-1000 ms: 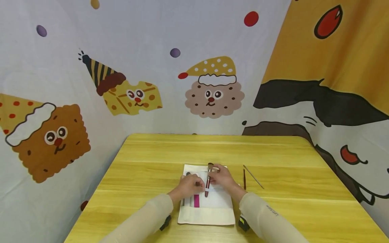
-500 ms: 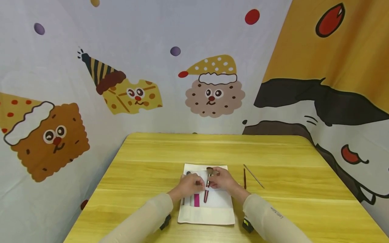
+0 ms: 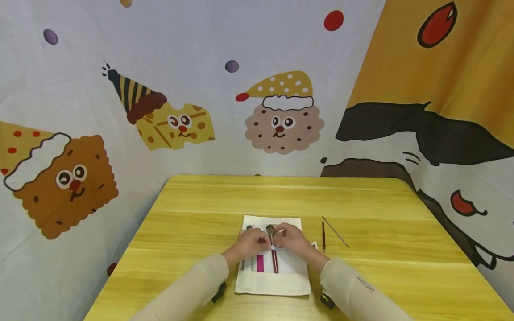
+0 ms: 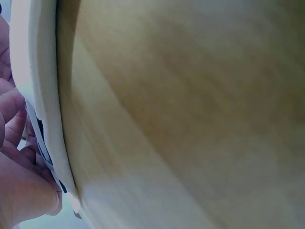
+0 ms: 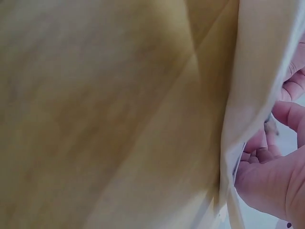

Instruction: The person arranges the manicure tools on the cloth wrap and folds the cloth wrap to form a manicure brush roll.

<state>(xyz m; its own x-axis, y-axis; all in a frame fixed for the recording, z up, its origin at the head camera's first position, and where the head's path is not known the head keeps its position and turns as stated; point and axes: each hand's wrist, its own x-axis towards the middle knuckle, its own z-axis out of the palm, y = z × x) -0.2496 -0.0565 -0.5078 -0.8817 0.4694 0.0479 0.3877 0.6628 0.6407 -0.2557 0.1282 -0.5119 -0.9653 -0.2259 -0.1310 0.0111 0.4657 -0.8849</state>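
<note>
Above the cream pouch (image 3: 273, 285), the left hand (image 3: 250, 243) pinches the strap (image 3: 274, 247), the right hand (image 3: 292, 240) the brush (image 3: 275, 262); this looks like threading, calling next for seating it straight.

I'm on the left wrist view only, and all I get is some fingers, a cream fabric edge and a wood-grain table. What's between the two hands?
Observer: In the head view, a brown-bristled brush with a dark red handle shows between the left hand and the right hand.
Operator: Which way does it point?
Observer: Its bristles point toward the far edge of the wood-grain table.
Operator: Is anything loose out past the right hand?
Observer: Yes, two slim sticks lie apart from the fabric, a dark red one and a grey one.
</note>
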